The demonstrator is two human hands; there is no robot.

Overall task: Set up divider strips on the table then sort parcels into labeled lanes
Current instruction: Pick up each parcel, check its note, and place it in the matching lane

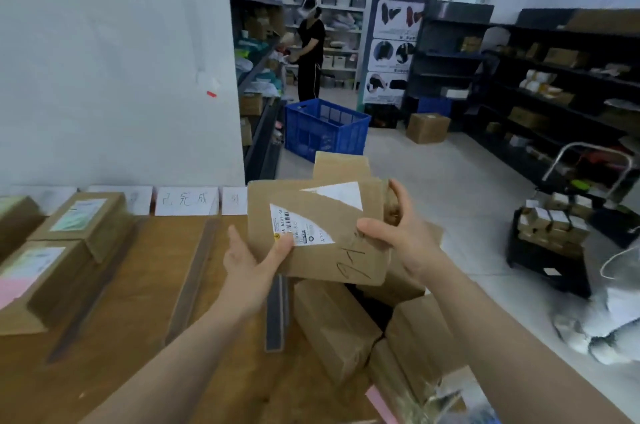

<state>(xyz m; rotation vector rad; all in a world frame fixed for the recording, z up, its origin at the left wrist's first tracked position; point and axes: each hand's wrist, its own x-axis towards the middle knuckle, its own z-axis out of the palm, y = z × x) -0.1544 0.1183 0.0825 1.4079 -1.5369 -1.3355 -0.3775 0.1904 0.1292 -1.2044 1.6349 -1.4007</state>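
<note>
2 bare forearms came in from the bottom edge, the left forearm point(180, 347) over the brown desk point(131, 389) and the right forearm point(502, 337) over a heap of parcels point(336, 323). Between them a flat brown parcel point(332, 250) was held up in the air, tilted, above that heap at the desk's right end. The left grip point(249, 257) clasped its lower left corner, with the thumb lying on the white shipping label point(301, 224) and the fingers underneath. The right grip point(398, 233) clasped its right edge, thumb on the front face and fingers curled behind. Dark handwriting ran across the parcel's front, below the right thumb. Just under the left grip lay a dark divider strip point(277, 313), running away from the camera. A second strip point(194, 281) and a third strip point(93, 292) lay further to the left of that grip. 2 labelled parcels point(83, 219) sat well to the left of the left grip, 1 behind the other. White paper sheets point(187, 201) with handwriting lined the desk's far edge, beyond the left grip. Past both grips a blue crate point(325, 129) stood on the floor, and beyond it a person in dark clothes point(310, 49) stood at shelves. Right of the right grip stood a trolley point(554, 240) stacked with small boxes.
</note>
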